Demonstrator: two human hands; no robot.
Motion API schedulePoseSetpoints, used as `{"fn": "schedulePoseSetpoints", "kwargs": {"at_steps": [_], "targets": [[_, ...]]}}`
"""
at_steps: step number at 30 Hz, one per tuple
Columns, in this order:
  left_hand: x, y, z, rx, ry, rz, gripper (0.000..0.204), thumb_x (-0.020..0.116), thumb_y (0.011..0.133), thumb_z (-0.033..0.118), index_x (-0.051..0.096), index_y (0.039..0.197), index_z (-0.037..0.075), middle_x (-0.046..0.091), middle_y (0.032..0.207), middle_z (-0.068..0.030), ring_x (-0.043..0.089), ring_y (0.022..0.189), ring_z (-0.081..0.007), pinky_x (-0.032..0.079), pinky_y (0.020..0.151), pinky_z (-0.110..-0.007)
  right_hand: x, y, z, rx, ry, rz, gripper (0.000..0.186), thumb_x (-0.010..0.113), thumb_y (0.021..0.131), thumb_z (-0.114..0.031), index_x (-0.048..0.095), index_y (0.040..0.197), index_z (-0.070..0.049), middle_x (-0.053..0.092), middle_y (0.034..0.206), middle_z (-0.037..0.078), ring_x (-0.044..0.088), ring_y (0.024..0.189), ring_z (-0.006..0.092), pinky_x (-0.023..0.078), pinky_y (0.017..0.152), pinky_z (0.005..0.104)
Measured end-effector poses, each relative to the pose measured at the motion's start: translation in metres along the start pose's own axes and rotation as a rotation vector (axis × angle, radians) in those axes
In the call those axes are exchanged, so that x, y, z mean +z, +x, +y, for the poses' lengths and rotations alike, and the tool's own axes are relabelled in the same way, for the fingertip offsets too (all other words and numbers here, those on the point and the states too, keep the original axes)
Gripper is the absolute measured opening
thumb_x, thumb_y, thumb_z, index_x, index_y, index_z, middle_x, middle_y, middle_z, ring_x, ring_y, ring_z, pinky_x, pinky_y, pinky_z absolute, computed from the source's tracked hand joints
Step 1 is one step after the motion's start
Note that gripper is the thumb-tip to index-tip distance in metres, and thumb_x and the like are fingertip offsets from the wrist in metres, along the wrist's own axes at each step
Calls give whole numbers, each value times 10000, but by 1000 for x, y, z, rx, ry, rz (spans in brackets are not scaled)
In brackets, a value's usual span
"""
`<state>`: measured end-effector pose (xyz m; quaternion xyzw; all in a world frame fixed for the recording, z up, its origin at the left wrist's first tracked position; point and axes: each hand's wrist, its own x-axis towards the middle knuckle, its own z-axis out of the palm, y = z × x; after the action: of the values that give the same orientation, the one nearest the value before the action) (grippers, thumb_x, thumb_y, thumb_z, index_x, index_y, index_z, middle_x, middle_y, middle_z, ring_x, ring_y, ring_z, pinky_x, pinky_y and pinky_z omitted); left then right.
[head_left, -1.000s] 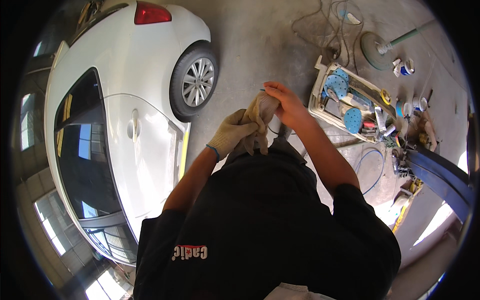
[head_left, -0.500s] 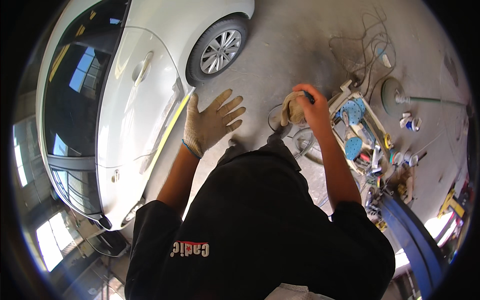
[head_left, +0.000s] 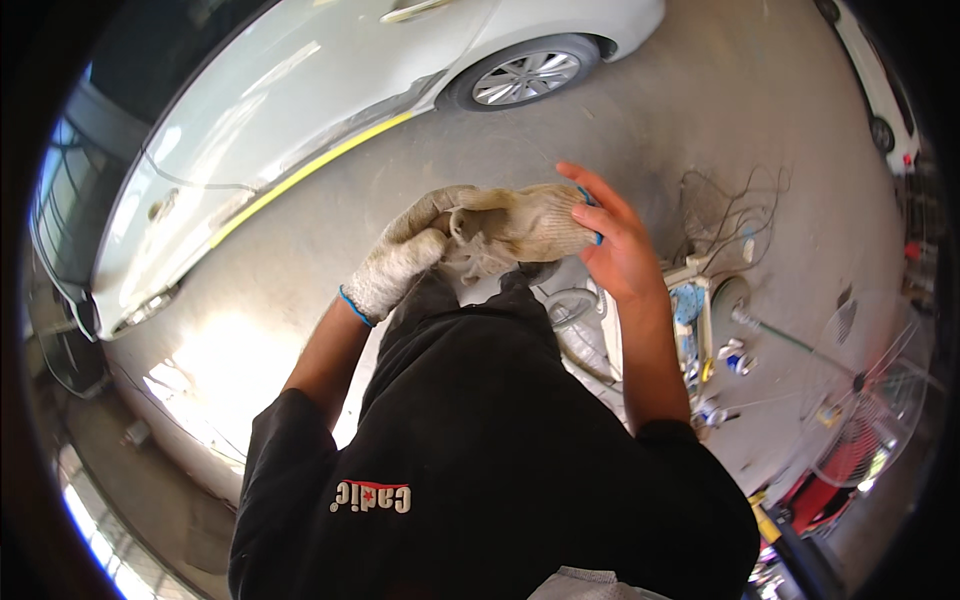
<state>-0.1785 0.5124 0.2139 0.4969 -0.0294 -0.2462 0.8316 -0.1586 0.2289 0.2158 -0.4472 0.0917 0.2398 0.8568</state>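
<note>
My left hand point(head_left: 395, 260), in a pale knit work glove with a blue cuff edge, grips the finger end of another, crumpled cream glove point(head_left: 540, 220). My bare right hand point(head_left: 625, 255) holds that glove at its blue-edged cuff, fingers curled over the rim. Both hands are in front of my body, above my dark trousers and shoes; some of the right fingers are hidden by the glove.
A white car point(head_left: 260, 90) with a yellow strip point(head_left: 310, 160) along its sill runs across the upper left. At right are a cart point(head_left: 690, 310) with blue discs, tangled cables point(head_left: 740, 210) on the floor and a standing fan point(head_left: 865, 420). Another white car point(head_left: 875, 80) is at far right.
My left hand, spread apart from the glove half a second ago, is now back gripping it. The view has turned, so the car lies across the top and the cart sits lower.
</note>
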Motion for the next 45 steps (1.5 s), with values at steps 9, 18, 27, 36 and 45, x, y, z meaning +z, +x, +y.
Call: {"fn": "schedulePoseSetpoints", "kwargs": {"at_steps": [9, 18, 27, 36, 45], "targets": [[-160, -107, 55, -189, 440, 554, 258, 693, 1009, 236, 691, 948, -14, 643, 810, -12, 574, 770, -88, 502, 712, -291, 193, 78, 123, -87, -479, 93, 168, 684, 955, -66, 666, 1123, -66, 639, 984, -21, 565, 870, 32, 475, 716, 223], [-193, -154, 83, -43, 217, 415, 266, 761, 962, 281, 725, 1026, 26, 670, 796, -9, 599, 722, -88, 505, 663, -283, 277, 131, 147, 323, -395, -478, 456, 646, 937, 10, 593, 1388, -33, 670, 1136, 20, 616, 1076, 97, 510, 980, 266], [-253, -142, 122, -17, 934, 727, 253, 681, 956, 336, 732, 982, 89, 720, 841, -154, 701, 747, -332, 550, 686, -411, 360, 214, 171, -790, -1023, -489, 275, 650, 889, 38, 627, 1157, -16, 609, 1062, 107, 631, 948, 243, 527, 845, 326], [-294, -91, 166, 103, 315, 1003, 300, 555, 1079, 215, 715, 1097, -39, 736, 877, -57, 663, 786, -119, 534, 733, -292, 361, 303, 150, -709, -1165, -782, 165, 728, 852, -66, 670, 1006, -54, 700, 929, 77, 681, 909, 282, 480, 866, 402], [-331, -83, 181, 439, -646, 720, 436, 625, 977, 324, 654, 1269, 2, 712, 1224, -114, 665, 1067, -219, 535, 887, -351, 372, 364, 147, -906, -1338, -838, 159, 759, 814, -106, 692, 956, -78, 698, 978, 26, 634, 932, 229, 396, 875, 405]]}}
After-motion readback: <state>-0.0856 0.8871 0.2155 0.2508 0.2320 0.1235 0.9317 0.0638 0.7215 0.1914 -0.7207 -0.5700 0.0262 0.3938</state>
